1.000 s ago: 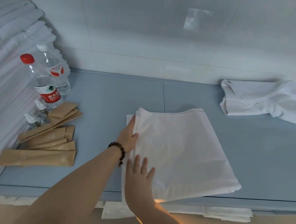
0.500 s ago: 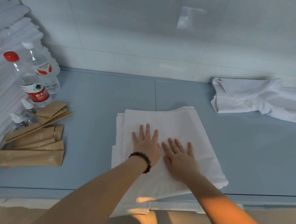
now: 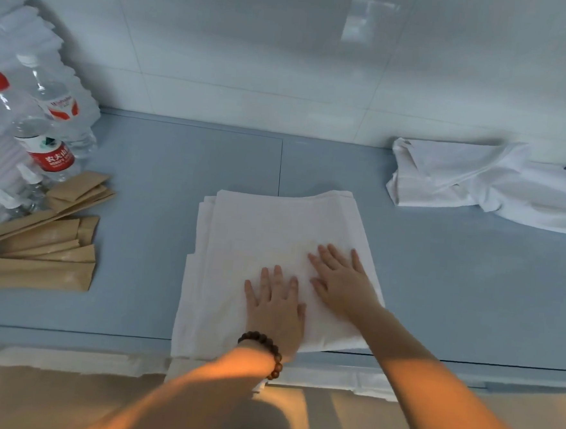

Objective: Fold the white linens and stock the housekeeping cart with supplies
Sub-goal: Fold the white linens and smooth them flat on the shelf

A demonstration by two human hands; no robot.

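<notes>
Two clear plastic water bottles stand at the frame's left, one red-capped (image 3: pixel 42 144) and one white-capped (image 3: pixel 60 105); how full they are cannot be told. The folded white linen (image 3: pixel 274 227) lies at lower centre on the blue counter (image 3: pixel 152 245), its long axis running from the near edge toward the wall. The left hand (image 3: pixel 275 311) and right hand (image 3: pixel 340 282) press flat on it, fingers straight and spread.

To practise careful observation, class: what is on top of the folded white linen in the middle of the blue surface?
Both hands: the left hand and right hand rest flat on the folded linen, fingers straight. The cloth beneath their palms is covered.
</notes>
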